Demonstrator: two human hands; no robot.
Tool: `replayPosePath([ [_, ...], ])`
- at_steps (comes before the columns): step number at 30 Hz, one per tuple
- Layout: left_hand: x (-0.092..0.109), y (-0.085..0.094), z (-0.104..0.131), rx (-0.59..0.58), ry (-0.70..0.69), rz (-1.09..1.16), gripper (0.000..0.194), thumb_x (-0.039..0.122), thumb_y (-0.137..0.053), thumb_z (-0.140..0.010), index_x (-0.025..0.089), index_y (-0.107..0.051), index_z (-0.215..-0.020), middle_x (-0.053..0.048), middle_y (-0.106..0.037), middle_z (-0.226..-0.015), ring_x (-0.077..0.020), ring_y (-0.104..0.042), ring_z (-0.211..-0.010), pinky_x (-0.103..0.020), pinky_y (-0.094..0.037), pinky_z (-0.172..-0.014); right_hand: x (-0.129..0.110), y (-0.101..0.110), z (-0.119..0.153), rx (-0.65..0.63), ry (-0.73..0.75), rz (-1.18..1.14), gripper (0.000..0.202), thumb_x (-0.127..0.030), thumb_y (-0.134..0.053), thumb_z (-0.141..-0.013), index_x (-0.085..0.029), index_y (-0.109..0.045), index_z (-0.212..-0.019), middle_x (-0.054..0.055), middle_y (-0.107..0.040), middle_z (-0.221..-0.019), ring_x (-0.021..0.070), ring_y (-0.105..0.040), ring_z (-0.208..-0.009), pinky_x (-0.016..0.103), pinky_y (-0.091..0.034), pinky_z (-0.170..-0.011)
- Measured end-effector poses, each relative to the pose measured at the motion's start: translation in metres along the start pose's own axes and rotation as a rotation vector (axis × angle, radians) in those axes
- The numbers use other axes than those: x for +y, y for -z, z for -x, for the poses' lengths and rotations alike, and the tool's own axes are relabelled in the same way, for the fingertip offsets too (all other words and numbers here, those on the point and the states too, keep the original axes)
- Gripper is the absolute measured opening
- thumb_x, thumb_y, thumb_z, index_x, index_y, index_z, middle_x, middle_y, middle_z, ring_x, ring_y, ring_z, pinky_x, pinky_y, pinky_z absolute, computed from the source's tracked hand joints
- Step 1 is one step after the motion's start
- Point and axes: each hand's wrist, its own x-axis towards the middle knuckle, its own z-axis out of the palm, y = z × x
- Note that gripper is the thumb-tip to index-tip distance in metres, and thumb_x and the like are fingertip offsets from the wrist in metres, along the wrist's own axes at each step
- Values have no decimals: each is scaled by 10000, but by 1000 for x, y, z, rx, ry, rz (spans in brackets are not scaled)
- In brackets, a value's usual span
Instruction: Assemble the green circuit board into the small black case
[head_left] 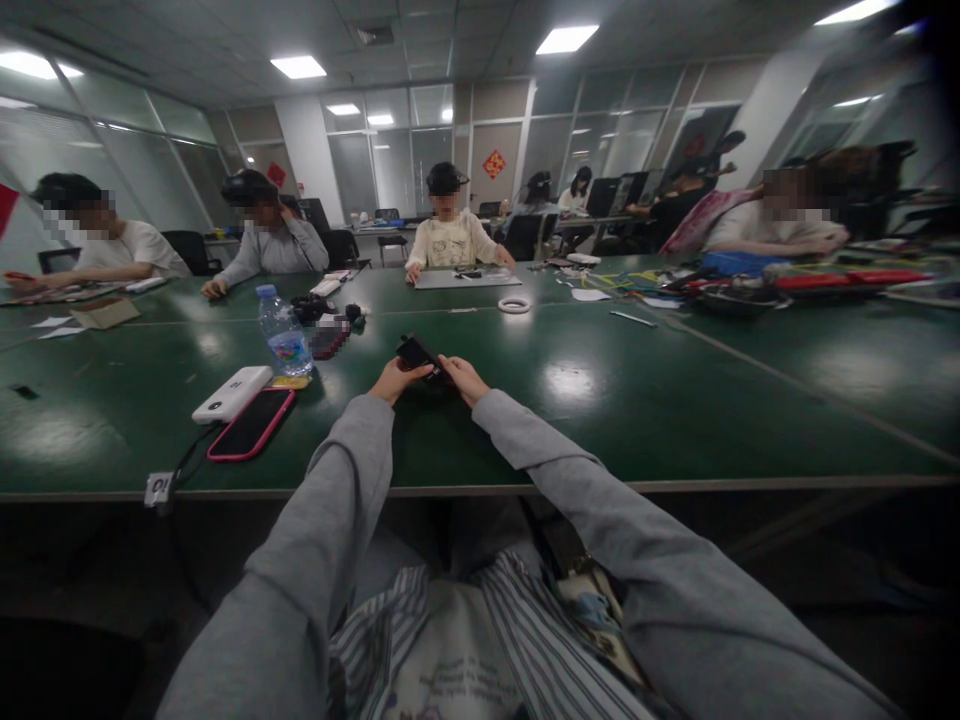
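Observation:
A small black device [417,352] with a dark, flat face is held above the green table [600,420], near the middle of the view. My left hand [400,380] grips its left side, with the thumb across the lower edge. On the other side my right hand [463,378] is closed at the device's right end, its fingertips pressed to it. The far fingers of both hands are partly hidden. What exactly the device is cannot be made out.
Left of my hands are a water bottle [285,335], a white power bank [232,394] with a cable, and a pink-edged phone [253,425]. A white ring [514,305] lies farther back. Several people sit around the table; cables and tools [750,285] lie at the right.

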Motion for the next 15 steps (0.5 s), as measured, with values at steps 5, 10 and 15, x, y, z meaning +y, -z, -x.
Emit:
replayPosePath([
  [5, -3, 0, -1, -3, 20, -34, 533, 251, -860, -463, 89, -652, -927, -88, -676, -941, -201, -624, -906, -391, -451, -916, 2, 1, -1, -4, 63, 42, 302, -427, -698, -744, -164, -598, -856, -2, -619, -811, 114, -567, -774, 237, -455, -753],
  [10, -9, 5, -7, 17, 22, -117, 536, 311, -854, -493, 99, -651, -942, -90, -665, -958, -193, -624, -893, -370, -472, -874, -3, 0, 6, -71, 70, 56, 384, -467, -694, -750, -156, -604, -956, 44, -642, -900, 135, -590, -812, 254, -478, -741],
  [15, -15, 11, -12, 29, 34, -164, 514, 392, -836, -528, 106, -640, -906, -96, -653, -940, -186, -627, -860, -332, -494, -798, -4, 1, 7, -132, 57, 58, 436, -449, -724, -739, -148, -579, -1020, 67, -647, -941, 143, -603, -803, 240, -497, -651],
])
